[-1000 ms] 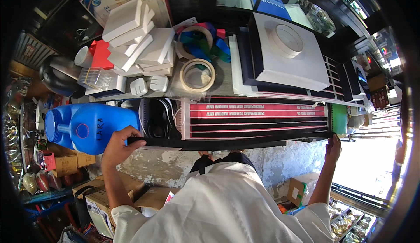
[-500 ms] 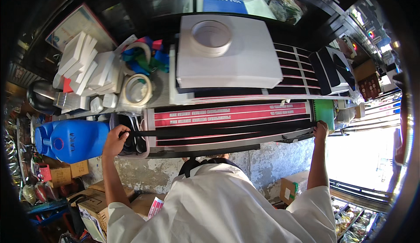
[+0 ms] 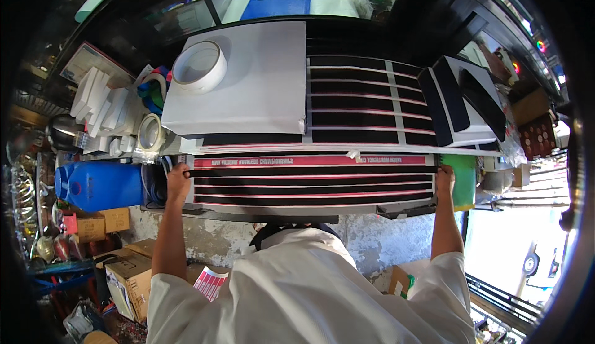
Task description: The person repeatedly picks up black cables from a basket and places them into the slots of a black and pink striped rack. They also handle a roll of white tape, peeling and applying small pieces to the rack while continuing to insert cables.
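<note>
A long black strip is stretched nearly straight between my two hands. My left hand is closed on its left end, and my right hand pinches the right end. Beneath it lies a pale sheet with several parallel black bands, edged in pink. The strip runs along the lower side of a pink printed band. Whether it touches the sheet, I cannot tell.
Behind the sheet, a white box carries a wide tape roll. Another banded sheet lies right of it. A blue jerrycan stands at left, a green item at right. Cardboard boxes sit below left.
Both hands have drawn slightly inward and away from me. The black strip now lies straighter, up against the pink band. The whole view has shifted, with the white box appearing farther left.
</note>
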Tool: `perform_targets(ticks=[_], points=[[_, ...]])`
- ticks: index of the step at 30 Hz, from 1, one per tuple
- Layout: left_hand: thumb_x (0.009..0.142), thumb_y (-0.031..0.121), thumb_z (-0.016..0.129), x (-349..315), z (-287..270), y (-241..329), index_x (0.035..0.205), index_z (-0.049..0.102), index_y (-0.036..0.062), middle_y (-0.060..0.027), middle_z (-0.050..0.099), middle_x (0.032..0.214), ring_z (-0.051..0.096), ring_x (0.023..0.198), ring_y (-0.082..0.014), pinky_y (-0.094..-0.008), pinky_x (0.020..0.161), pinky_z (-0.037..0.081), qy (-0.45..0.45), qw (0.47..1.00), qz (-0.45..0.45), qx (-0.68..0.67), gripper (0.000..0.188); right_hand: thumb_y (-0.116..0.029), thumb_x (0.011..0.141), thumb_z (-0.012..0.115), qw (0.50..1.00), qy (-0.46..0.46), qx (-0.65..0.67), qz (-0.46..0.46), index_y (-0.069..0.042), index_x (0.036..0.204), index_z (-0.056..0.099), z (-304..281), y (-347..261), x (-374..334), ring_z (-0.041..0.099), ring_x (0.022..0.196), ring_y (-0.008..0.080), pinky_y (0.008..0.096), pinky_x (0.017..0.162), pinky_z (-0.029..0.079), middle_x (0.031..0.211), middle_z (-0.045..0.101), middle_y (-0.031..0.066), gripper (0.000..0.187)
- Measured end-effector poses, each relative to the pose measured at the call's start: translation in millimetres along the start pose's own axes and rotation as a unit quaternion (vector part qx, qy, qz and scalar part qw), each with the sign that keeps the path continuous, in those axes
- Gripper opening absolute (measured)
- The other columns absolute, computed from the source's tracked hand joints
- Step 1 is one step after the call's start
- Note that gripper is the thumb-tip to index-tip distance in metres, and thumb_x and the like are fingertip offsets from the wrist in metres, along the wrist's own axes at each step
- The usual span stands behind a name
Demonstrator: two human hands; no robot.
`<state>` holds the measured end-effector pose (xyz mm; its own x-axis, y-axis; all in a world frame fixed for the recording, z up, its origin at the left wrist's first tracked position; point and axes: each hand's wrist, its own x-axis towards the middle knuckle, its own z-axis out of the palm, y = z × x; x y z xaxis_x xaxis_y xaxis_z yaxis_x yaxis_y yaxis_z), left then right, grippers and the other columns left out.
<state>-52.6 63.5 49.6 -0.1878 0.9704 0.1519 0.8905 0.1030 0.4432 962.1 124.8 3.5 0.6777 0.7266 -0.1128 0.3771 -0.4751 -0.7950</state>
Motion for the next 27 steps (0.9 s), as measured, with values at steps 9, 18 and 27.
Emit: perform_targets(ticks=[9,18,27], points=[[0.08,-0.003,0.07,5,32,16,0.118,0.075,0.0032,-0.0247,0.076,0.113,0.073,0.112,-0.0465,-0.0556,0.098,0.06,-0.035,0.986,-0.093,0.132,0.039,-0.015,0.094,0.069,0.948,0.036,-0.291,-0.126,-0.006,0.11,0.081,11,-1,11,0.078,0.107,0.0443,0.0521,0.1,0.061,0.107,0.082,0.0203,0.022],[0.081,-0.004,0.077,1,50,31,0.122,0.073,0.0018,-0.0232,0.074,0.127,0.07,0.121,-0.0456,-0.0547,0.104,0.06,-0.013,0.976,-0.142,0.165,0.042,-0.012,0.092,0.069,0.925,0.032,-0.329,-0.188,-0.008,0.102,0.079,15,-15,-7,0.076,0.103,0.0461,0.0574,0.092,0.06,0.104,0.08,0.021,0.014],[0.087,-0.007,0.067,-15,78,6,0.13,0.067,0.0052,-0.0203,0.075,0.113,0.072,0.106,-0.0465,-0.0571,0.093,0.059,0.062,0.978,-0.118,0.16,0.044,-0.007,0.092,0.068,0.922,0.018,-0.351,-0.165,-0.009,0.101,0.076,16,-18,-29,0.076,0.104,0.0425,0.0564,0.089,0.06,0.107,0.079,0.0164,0.012]])
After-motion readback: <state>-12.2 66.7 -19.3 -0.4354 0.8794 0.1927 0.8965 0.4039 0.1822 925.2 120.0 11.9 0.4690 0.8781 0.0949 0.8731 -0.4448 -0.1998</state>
